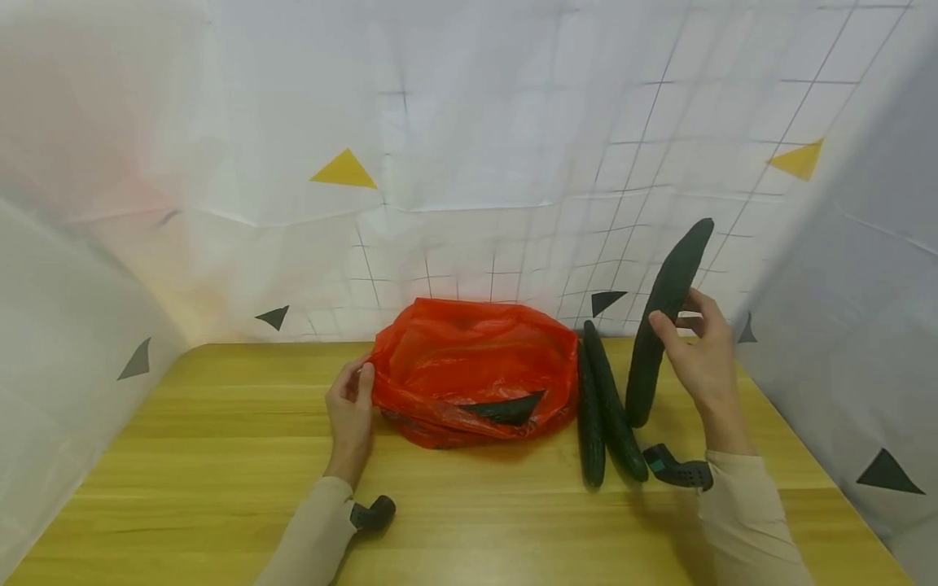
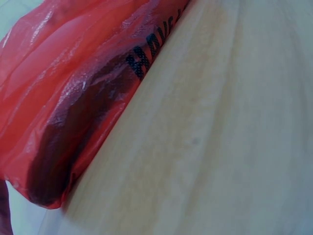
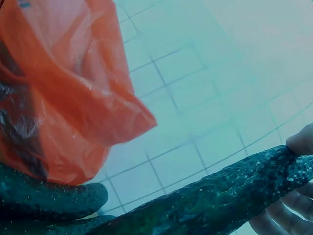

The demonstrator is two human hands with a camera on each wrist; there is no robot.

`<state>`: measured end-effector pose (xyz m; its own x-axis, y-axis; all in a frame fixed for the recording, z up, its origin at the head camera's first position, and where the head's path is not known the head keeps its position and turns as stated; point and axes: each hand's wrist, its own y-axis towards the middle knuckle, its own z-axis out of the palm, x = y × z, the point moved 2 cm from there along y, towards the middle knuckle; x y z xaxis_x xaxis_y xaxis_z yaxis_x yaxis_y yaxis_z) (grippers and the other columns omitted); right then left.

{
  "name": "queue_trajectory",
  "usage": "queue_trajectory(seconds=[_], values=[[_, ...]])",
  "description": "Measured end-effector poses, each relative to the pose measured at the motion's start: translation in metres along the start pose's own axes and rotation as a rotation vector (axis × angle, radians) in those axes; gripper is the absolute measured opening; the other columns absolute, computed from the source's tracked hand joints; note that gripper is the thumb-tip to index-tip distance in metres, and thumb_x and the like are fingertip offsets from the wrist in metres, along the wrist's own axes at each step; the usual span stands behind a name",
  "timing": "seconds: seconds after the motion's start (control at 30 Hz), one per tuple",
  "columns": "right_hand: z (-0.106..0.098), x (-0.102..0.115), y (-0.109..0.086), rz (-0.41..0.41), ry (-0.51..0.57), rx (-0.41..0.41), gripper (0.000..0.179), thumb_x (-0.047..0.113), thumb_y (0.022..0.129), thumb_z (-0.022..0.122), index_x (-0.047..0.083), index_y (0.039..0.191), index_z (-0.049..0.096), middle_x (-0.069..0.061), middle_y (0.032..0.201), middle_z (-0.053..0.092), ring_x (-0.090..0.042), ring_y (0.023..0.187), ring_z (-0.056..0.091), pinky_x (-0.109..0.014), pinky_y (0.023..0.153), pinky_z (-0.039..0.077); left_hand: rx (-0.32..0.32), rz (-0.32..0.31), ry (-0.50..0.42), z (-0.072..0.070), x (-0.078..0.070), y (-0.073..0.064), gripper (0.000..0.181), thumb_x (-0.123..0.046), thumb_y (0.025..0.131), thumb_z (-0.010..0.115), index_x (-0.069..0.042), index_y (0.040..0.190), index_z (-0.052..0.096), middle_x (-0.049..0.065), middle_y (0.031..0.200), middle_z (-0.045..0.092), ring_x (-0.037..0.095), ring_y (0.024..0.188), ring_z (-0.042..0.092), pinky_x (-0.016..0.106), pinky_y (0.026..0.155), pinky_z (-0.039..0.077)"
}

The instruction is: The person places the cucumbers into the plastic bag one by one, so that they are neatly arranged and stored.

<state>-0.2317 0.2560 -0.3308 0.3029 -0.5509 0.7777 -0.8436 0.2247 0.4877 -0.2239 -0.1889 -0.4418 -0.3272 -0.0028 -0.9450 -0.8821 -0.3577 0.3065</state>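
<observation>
My right hand [image 1: 699, 350] grips a long dark green cucumber [image 1: 668, 305] around its middle, tilted steeply with its upper end toward the back wall. In the right wrist view the thumb [image 3: 301, 141] lies over the cucumber and fingers curl beneath it. A red plastic bag [image 1: 469, 342] lies on the table with its mouth open; a cucumber [image 1: 513, 408] shows inside. My left hand [image 1: 352, 411] pinches the bag's left edge between thumb and fingers. The left wrist view shows the bag [image 2: 58, 98] bulging over a dark long shape.
Two more cucumbers [image 1: 590, 427] lie side by side against the bag's right side. The wooden table [image 1: 183, 456] meets a white sheet wall [image 1: 469, 122] behind, with white side walls. Each wrist wears a black camera [image 1: 375, 513].
</observation>
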Motion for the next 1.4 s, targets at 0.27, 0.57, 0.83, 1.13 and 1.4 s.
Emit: queue_trajectory(seconds=[0.27, 0.57, 0.83, 1.13, 1.4], values=[[-0.003, 0.009, 0.001, 0.001, 0.112, -0.082, 0.053, 0.016, 0.087, 0.066, 0.019, 0.137, 0.047, 0.014, 0.111, 0.048, -0.007, 0.091, 0.054, -0.009, 0.061, 0.047, 0.015, -0.021, -0.017, -0.002, 0.005, 0.002, 0.033, -0.028, 0.094, 0.057, -0.011, 0.122, 0.062, -0.003, 0.114, 0.063, 0.012, 0.1, 0.057, 0.015, 0.086, 0.051], [-0.002, 0.02, 0.0, -0.014, 0.337, -0.125, 0.05, 0.006, 0.085, 0.066, 0.012, 0.133, 0.051, 0.002, 0.111, 0.052, -0.011, 0.086, 0.056, -0.011, 0.065, 0.053, 0.003, 0.013, 0.001, -0.001, 0.008, 0.002, 0.034, -0.035, 0.092, 0.059, -0.014, 0.12, 0.063, 0.0, 0.113, 0.063, 0.015, 0.098, 0.057, 0.016, 0.085, 0.052], [-0.001, 0.024, -0.001, -0.013, 0.472, -0.12, 0.05, 0.004, 0.084, 0.068, 0.01, 0.131, 0.052, -0.002, 0.111, 0.053, -0.011, 0.086, 0.06, -0.015, 0.066, 0.054, 0.0, 0.027, 0.012, -0.001, 0.008, 0.002, 0.034, -0.034, 0.092, 0.059, -0.014, 0.119, 0.063, -0.001, 0.114, 0.063, 0.014, 0.099, 0.058, 0.015, 0.084, 0.052], [0.004, 0.032, -0.004, -0.034, 0.601, -0.118, 0.048, 0.002, 0.084, 0.067, 0.007, 0.13, 0.052, -0.007, 0.108, 0.055, -0.013, 0.086, 0.062, -0.019, 0.068, 0.056, 0.003, 0.01, 0.018, -0.002, 0.009, 0.003, 0.034, -0.034, 0.093, 0.058, -0.015, 0.12, 0.063, 0.0, 0.116, 0.063, 0.014, 0.101, 0.057, 0.015, 0.086, 0.051], [0.012, 0.04, -0.008, -0.086, 0.729, -0.089, 0.048, -0.004, 0.085, 0.063, 0.004, 0.13, 0.049, -0.009, 0.11, 0.055, -0.014, 0.086, 0.062, -0.023, 0.072, 0.056, 0.002, -0.021, -0.011, -0.001, 0.01, 0.003, 0.033, -0.028, 0.094, 0.057, -0.013, 0.122, 0.062, -0.003, 0.117, 0.063, 0.013, 0.103, 0.056, 0.015, 0.087, 0.05]])
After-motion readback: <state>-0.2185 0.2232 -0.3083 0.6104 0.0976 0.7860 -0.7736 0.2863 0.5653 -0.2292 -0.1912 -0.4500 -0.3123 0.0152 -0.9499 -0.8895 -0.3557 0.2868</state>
